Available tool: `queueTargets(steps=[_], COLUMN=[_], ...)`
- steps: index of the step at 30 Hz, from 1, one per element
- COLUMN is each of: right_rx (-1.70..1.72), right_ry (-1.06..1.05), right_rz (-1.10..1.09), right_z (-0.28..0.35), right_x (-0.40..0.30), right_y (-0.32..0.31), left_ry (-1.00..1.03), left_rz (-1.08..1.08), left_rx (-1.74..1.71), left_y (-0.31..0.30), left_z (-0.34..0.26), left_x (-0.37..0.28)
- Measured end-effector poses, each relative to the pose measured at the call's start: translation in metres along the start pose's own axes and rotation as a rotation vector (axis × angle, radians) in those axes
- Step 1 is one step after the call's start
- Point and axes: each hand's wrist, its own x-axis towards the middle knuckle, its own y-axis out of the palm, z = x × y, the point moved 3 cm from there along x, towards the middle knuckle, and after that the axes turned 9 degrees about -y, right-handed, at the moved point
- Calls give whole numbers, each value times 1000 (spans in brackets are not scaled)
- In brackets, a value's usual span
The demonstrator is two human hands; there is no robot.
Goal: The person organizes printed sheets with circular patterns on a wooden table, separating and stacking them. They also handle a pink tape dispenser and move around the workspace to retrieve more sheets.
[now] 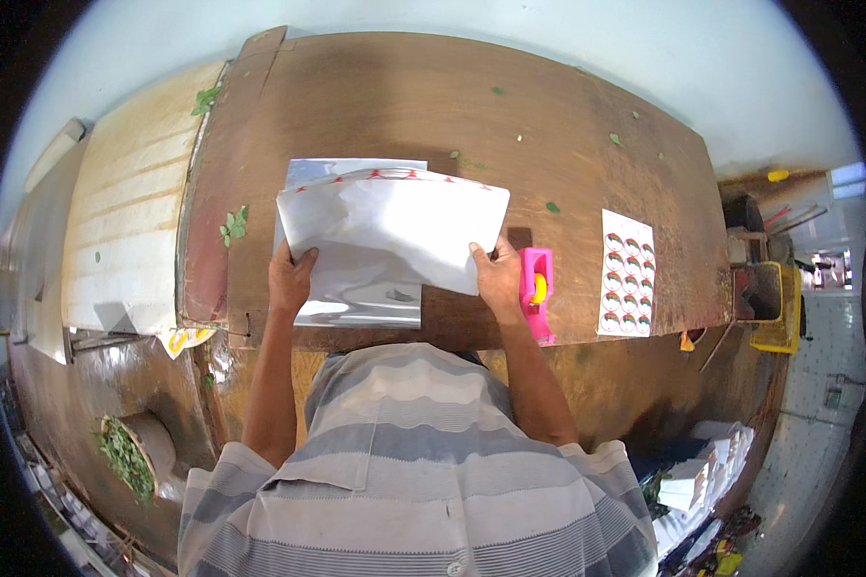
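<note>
Between my two hands I hold a stack of white sheets [397, 231] with small red marks along the far edge; the sheets bow slightly. My left hand [291, 278] grips the stack's left edge, thumb on top. At the right edge, my right hand [498, 274] pinches it the same way. Under the stack lies a shiny silver sheet or bag [361, 310] on the brown wooden table [418, 101]. A pink tape dispenser [538, 292] with a yellow roll stands just right of my right hand. The fingers beneath the stack are hidden.
A sheet of round stickers [628, 274] lies on the table's right side. Loose green leaves [235, 225] are scattered about. A pale panelled surface [130, 195] adjoins at left. A basket of leaves [133, 454] is on the floor; a yellow crate [776, 310] stands off the right end.
</note>
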Motion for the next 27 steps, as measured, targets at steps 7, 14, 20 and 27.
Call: queueTargets(steps=[7,14,20,27], right_rx=[-61,88,147,214], right_ry=[-48,-59,-29,-31], right_rz=[31,-9,2,-12], right_z=[-11,-18,-30,-24], right_x=[-16,-27,-38,-37], right_y=[-16,-26,-21,-31], left_ry=[-88,101,47,31], left_rz=[159,112,142,187], left_rx=[-243,-310,-36,-54], left_y=[7,9,9,6], left_z=[10,12,52,58], left_x=[-17,-20,-17,-15])
